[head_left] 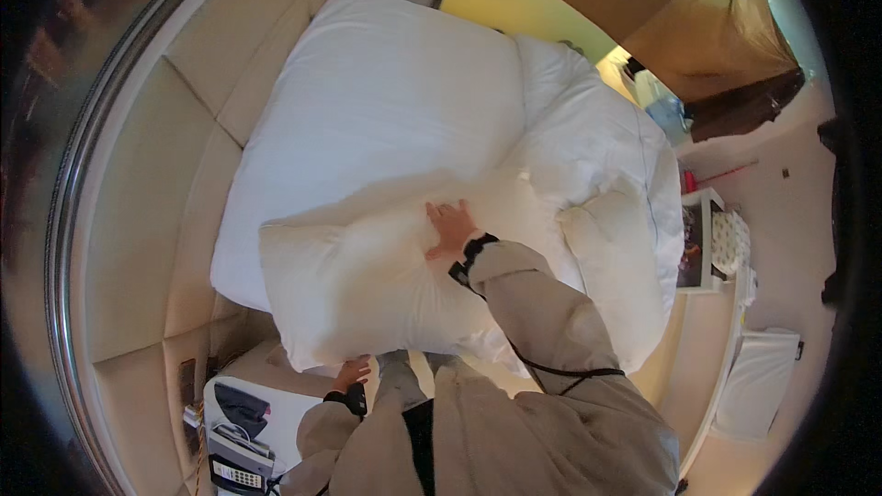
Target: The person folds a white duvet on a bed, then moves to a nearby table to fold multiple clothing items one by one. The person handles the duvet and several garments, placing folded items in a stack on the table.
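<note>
A large white pillow [358,285] lies across the near side of a bed made up in white bedding [395,92]. My right hand [450,230] rests flat on top of the pillow, its fingers spread, with a black band at the wrist. Just below the pillow's near edge is my left hand [352,373], low beside my legs. Its fingers look loosely stretched out, and nothing shows in them. A second white pillow [620,266] lies to the right, partly covered by my right sleeve. The rumpled quilt [588,119] is heaped along the bed's far right.
A padded beige wall panel [147,211] borders the bed on the left. A small white table [285,404] at lower left carries a telephone [236,475] and a dark cloth pouch [241,411]. To the right stands a white shelf unit [703,243] with a patterned tissue box [730,243].
</note>
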A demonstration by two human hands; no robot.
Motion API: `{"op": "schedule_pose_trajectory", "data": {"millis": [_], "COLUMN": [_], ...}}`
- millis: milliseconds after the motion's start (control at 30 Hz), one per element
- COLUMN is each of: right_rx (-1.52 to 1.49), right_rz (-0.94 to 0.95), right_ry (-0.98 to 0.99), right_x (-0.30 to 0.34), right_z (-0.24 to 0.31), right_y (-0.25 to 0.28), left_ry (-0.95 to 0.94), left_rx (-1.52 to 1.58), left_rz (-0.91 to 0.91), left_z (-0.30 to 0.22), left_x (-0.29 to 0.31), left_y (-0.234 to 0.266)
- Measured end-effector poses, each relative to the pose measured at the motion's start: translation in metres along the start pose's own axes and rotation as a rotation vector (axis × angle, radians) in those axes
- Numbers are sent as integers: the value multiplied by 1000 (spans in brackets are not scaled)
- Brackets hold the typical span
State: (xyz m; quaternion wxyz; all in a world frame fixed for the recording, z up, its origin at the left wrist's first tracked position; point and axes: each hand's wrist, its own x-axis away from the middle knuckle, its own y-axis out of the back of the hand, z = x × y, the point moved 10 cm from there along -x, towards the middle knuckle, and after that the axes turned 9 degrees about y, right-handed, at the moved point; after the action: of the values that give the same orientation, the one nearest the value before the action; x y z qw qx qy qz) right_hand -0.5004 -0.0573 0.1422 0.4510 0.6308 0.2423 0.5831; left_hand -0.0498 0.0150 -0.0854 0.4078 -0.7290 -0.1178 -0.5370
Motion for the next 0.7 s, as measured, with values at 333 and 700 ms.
{"op": "schedule_pose_trajectory", "data": {"millis": [333, 700], "right_rx": [17, -394], "right_rz": [-183, -742], "right_ry": [-25, 85], "right_x": [30, 251], "right_z": [31, -11], "right_y": [-52, 66], "left_ry": [-486, -645], "left_rx": [691, -2], "left_rz": [613, -235], "left_z": [-3, -61], "left_x": [-53, 25], "left_y": [-3, -34]}}
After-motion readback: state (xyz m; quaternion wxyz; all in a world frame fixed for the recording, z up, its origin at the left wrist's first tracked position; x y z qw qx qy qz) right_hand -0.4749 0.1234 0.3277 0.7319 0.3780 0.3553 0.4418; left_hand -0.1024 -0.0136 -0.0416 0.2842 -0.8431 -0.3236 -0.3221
